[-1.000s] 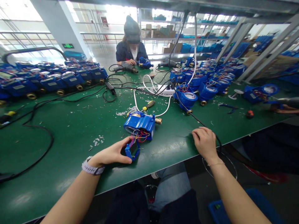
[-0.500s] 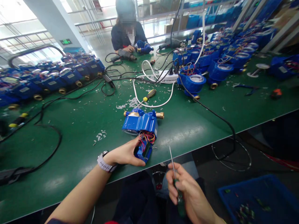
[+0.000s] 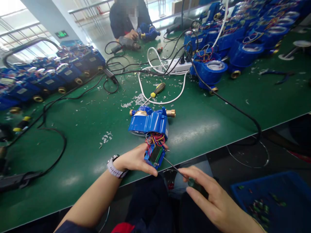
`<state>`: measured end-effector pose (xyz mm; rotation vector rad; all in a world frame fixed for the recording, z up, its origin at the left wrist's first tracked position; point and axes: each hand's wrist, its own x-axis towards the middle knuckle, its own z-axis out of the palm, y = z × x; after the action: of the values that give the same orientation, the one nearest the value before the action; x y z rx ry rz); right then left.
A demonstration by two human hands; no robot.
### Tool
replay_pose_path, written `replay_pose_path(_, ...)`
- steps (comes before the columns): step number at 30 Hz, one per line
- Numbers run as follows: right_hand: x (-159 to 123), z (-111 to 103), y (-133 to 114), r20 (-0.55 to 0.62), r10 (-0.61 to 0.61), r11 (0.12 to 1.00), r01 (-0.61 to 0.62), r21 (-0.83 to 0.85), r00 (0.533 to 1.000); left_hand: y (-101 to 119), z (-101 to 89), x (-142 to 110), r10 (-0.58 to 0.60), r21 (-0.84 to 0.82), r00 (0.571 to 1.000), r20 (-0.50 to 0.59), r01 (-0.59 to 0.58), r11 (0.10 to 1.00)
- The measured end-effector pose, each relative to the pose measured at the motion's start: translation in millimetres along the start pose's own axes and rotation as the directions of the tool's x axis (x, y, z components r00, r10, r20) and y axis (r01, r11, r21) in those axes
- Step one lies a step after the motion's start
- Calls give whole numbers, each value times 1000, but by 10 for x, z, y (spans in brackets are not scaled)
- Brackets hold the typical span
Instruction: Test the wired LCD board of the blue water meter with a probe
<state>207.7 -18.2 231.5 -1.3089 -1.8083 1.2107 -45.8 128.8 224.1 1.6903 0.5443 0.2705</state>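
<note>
My left hand (image 3: 134,159), with a watch on the wrist, grips a small blue module (image 3: 155,156) with a dark screen at the table's near edge. Coloured wires (image 3: 154,139) tie the module to a blue water meter (image 3: 149,121) with brass ends lying just beyond it. My right hand (image 3: 209,197) is closed on a thin dark-handled screwdriver (image 3: 181,174), and its tip touches the module's right side.
A yellow-handled screwdriver (image 3: 156,90), a white cable and power strip (image 3: 179,66) and black cables lie on the green table (image 3: 80,129). Rows of blue meters (image 3: 51,77) fill the left and far right. A person (image 3: 128,19) works opposite. A blue bin (image 3: 269,204) sits low right.
My right hand left the black cable, picked up the thin screwdriver below the table edge and brought its tip to the module. My left hand drew the module nearer.
</note>
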Motion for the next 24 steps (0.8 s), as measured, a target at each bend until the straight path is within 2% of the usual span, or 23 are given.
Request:
replay_pose_path(3,32,-75,-12,10,-37,984,38,-177,999,-39,-16,-15,-29,18,1000,-10,29,999)
replay_pose_path(5,43,-86,-46,-4,-83,974,80,-214,997,-53,-24,-22,-44,-1,999,-13,44,999)
replay_pose_path(12,102,-51,-154,-40,-220,965,212,-152,975,-21,-48,0,-30,60,1000,7,30,998)
replay_pose_path(20,134,-74,-132,26,-196,960,197,-197,980,-94,-26,6,3,-23,1000,15,-3,1000)
replay_pose_path(24,173,-66,-130,44,-198,963,203,-178,979,-75,-20,11,-21,-38,999,26,22,999)
